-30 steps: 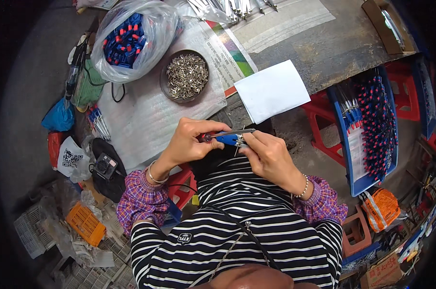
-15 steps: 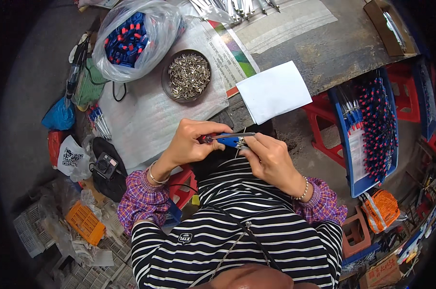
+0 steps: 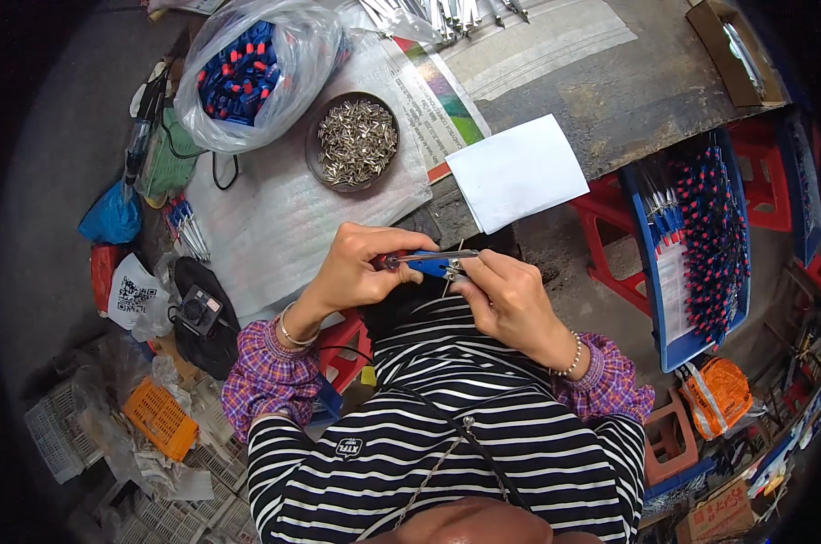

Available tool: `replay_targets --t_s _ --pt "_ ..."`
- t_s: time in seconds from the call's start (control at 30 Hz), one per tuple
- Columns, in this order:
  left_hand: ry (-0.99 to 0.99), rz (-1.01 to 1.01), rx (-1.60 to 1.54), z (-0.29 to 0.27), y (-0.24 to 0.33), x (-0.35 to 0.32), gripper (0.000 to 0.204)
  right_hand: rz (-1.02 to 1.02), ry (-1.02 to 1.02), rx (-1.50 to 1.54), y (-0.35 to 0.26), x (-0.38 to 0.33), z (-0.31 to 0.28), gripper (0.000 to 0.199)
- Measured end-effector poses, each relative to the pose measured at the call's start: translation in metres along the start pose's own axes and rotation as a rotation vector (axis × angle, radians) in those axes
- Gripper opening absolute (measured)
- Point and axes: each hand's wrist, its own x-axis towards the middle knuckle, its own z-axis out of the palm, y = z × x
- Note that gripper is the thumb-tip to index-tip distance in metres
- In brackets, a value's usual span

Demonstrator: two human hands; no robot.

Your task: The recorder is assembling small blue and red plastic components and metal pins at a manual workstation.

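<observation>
My left hand (image 3: 363,265) is closed round the red end of a blue-and-red tool handle (image 3: 429,265), just in front of the bench's near edge. A flat metal blade (image 3: 442,256) lies along the top of the handle and reaches across to my right hand (image 3: 510,295). The right thumb and fingers pinch the blade's far part and small silver metal pieces (image 3: 453,270) beside the handle. Exactly how these pieces sit is partly hidden by the fingers. Beyond my left hand stands a round bowl (image 3: 318,172) of small silver metal tubes (image 3: 356,142).
A clear plastic bag (image 3: 288,118) holds blue-and-red handles at the far left. White folded paper (image 3: 518,172) lies at the bench edge. Metal shafts (image 3: 447,16) lie at the back. To the right, a blue tray (image 3: 666,337) of assembled tools rests near red stools (image 3: 605,258).
</observation>
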Motion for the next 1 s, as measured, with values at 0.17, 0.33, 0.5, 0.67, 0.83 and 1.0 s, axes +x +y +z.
replay_targets --t_s 0.17,0.33,0.5,0.67,0.83,1.0 --pt "-0.002 0.012 -0.009 0.0002 -0.0016 0.0002 0.035 0.004 -0.018 -0.007 -0.0001 -0.0007 0.0004 0.026" --pt "-0.01 -0.014 -0.01 -0.0005 -0.0005 -0.0003 0.036 0.007 -0.001 0.002 0.0001 -0.0016 0.0023 0.026" --pt "-0.007 0.01 -0.023 -0.0008 -0.0013 0.0005 0.035 0.013 0.0 0.011 -0.0014 -0.0011 0.0021 0.026" --pt "-0.029 0.009 -0.023 -0.0028 -0.0011 0.0008 0.034 0.045 0.046 0.033 -0.0035 -0.0008 0.0038 0.02" --pt "0.007 0.028 -0.009 -0.001 0.0023 -0.0001 0.033 0.039 0.012 0.031 -0.005 -0.0004 0.0029 0.024" --pt "0.018 0.009 0.001 -0.001 0.0039 0.0003 0.033 0.044 0.026 0.026 -0.0047 0.0002 0.0023 0.023"
